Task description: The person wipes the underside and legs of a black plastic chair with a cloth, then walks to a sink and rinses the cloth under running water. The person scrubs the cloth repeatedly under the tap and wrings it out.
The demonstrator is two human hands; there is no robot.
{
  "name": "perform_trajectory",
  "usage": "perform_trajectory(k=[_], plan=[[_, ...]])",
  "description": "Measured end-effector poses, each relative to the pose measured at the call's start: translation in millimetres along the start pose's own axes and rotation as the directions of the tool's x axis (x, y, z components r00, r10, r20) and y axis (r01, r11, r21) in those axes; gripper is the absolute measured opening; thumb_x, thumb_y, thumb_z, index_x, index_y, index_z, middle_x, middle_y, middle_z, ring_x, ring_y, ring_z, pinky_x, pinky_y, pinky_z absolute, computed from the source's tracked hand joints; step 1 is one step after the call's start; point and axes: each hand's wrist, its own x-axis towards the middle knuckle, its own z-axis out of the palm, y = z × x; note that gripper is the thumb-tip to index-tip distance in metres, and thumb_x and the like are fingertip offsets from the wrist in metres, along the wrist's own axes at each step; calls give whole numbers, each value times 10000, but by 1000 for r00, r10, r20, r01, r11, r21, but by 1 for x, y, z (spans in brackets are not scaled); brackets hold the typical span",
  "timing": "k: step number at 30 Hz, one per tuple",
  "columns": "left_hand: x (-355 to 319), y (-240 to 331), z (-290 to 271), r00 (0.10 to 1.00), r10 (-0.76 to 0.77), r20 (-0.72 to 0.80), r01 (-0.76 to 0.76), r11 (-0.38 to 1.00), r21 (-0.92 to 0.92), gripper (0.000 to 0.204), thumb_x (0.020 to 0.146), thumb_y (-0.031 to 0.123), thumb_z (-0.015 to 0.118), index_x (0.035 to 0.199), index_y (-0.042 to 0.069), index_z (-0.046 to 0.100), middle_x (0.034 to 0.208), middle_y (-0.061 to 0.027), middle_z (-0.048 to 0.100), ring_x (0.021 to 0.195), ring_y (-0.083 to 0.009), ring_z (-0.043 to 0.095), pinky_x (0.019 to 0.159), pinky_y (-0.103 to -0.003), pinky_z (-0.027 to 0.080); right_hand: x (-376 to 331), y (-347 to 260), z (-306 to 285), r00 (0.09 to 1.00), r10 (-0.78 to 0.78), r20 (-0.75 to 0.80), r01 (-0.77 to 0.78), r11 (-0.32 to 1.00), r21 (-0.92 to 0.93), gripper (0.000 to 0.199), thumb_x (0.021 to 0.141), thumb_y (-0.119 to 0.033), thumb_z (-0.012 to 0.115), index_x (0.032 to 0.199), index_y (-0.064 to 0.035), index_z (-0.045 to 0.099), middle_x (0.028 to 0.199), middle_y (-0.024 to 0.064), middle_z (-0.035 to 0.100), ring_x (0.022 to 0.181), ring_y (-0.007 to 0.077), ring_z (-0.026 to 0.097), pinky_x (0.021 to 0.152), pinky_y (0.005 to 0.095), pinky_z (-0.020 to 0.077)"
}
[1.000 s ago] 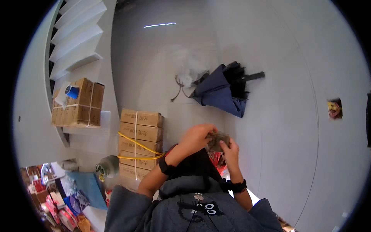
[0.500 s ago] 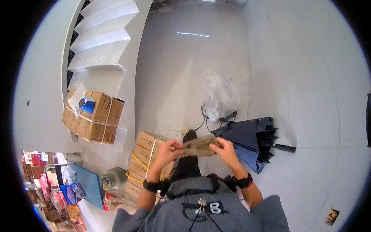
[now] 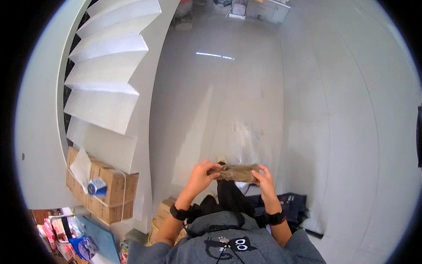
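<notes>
A folded, brownish cloth (image 3: 239, 173) with a rough look is stretched level in front of my body. My left hand (image 3: 204, 175) pinches its left end between thumb and fingers. At the opposite end my right hand (image 3: 263, 180) grips the cloth, thumb on the near side. Below it are my dark-trousered legs (image 3: 228, 193). A clear plastic bag (image 3: 248, 141) lies on the floor just beyond the cloth. The dark umbrella (image 3: 290, 206) rests near my right forearm.
Stairs (image 3: 110, 57) rise along the left. Strapped cardboard boxes (image 3: 114, 189) sit at their foot, with a blue-and-white roll (image 3: 97, 187) on top. More cartons (image 3: 165, 211) stand by my left forearm. A plain wall (image 3: 347, 110) runs along the right.
My view has tilted up and forward, so the stairs, boxes, bag and umbrella sit lower. Both hands keep hold of the cloth, which now appears slightly lower and stretched out flatter.
</notes>
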Motion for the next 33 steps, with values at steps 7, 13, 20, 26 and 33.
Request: perform_trajectory(k=[7,13,20,26,33], plan=[[168,-22,-34,985,-169,-39,163,977,-134,211,710,2,683,913,33,631,852,-67,602,798,-162,609,694,-288,518,189,-94,57,984,-82,159,68,994,89,255,792,-154,636,997,-65,512,830,51,605,735,130,573,654,261,448],[334,4,-84,988,-149,-28,146,986,-75,212,707,-6,682,905,20,610,834,-62,616,782,-149,602,692,-284,511,311,-205,116,969,-217,115,212,976,56,211,792,-70,623,976,-50,523,782,55,609,717,87,541,633,229,419],[524,-57,-118,986,-128,105,143,978,-150,138,696,-1,687,798,25,599,795,-51,608,776,-151,597,695,-288,497,454,-268,140,977,-192,93,200,976,-89,207,802,-107,629,975,-58,527,785,51,606,709,96,542,615,226,419],[710,-74,-149,942,104,320,-150,981,123,154,667,10,686,786,25,589,770,-103,599,766,-251,600,701,-312,479,597,-317,175,999,-29,31,34,989,-146,196,813,-111,613,980,-63,523,775,53,605,697,108,546,604,244,429],[927,-32,-159,881,218,420,-264,963,55,161,694,40,705,803,26,588,812,-90,584,727,-211,598,649,-295,485,720,-436,182,973,-201,-110,194,978,-74,214,814,-101,606,1004,-69,513,787,57,609,712,113,555,610,250,432]])
